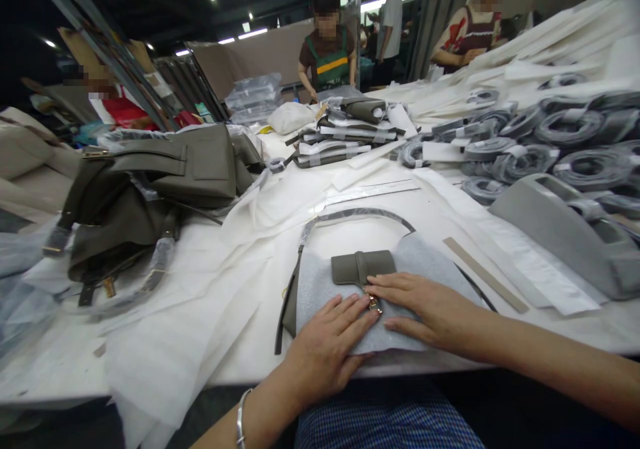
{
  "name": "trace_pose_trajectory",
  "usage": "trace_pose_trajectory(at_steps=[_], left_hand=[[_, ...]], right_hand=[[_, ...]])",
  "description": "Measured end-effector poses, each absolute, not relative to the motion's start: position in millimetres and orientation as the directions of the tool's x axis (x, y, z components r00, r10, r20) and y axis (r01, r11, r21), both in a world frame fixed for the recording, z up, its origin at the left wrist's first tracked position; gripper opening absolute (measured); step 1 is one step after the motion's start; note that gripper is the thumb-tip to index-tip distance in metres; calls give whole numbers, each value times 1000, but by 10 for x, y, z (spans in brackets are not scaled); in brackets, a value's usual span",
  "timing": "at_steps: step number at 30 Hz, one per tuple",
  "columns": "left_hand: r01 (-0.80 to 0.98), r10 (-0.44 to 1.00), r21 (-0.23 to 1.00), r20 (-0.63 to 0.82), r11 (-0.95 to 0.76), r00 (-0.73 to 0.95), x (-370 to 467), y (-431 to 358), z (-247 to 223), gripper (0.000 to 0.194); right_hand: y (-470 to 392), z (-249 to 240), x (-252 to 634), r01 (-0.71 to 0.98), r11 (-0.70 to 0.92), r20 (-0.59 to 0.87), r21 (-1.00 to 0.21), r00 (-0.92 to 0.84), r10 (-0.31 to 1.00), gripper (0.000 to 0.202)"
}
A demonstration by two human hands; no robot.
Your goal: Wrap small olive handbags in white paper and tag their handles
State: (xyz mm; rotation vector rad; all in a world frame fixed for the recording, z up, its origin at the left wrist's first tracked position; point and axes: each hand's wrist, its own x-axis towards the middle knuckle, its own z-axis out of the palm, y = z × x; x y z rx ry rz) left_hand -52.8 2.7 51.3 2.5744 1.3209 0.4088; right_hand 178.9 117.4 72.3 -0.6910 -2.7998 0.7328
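In front of me lies a dark olive handbag (289, 317), mostly hidden under a pale grey-blue sheet (315, 289). Its plastic-wrapped handle (350, 214) arches out at the far side. On the sheet rests a small olive flap pouch (350, 269) with a strap and a gold-coloured clasp (373, 304). My left hand (333, 336) lies flat on the sheet, fingers stretched out, fingertips beside the clasp. My right hand (425, 306) is spread over the sheet from the right, its fingertips touching the strap below the pouch. Neither hand grips anything.
Olive handbags (200, 162) are heaped at the left on white sheets (190, 316). Wrapped strap coils (570, 126) pile up at the right, near a grey tape dispenser (560, 229). A beige strip (485, 274) lies beside the bag. Co-workers, one in a green apron (330, 62), stand beyond the table.
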Motion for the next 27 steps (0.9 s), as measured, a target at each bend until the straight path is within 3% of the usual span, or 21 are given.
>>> trace_pose_trajectory(at_steps=[6,13,24,27], left_hand=[[754,837,372,146,-541,528,-542,42,566,61],[743,840,403,155,-534,520,-527,38,579,62],[737,838,406,173,-540,518,-509,6,620,60],[732,845,432,166,-526,509,-509,2,655,59]], right_hand=[[1337,903,1818,337,780,-1,-528,-918,396,38],[1320,586,1923,304,879,150,-367,-913,379,44],[1263,910,1631,354,863,46,-361,-917,396,24],[1327,947,1534,341,826,-3,-449,-925,380,18]])
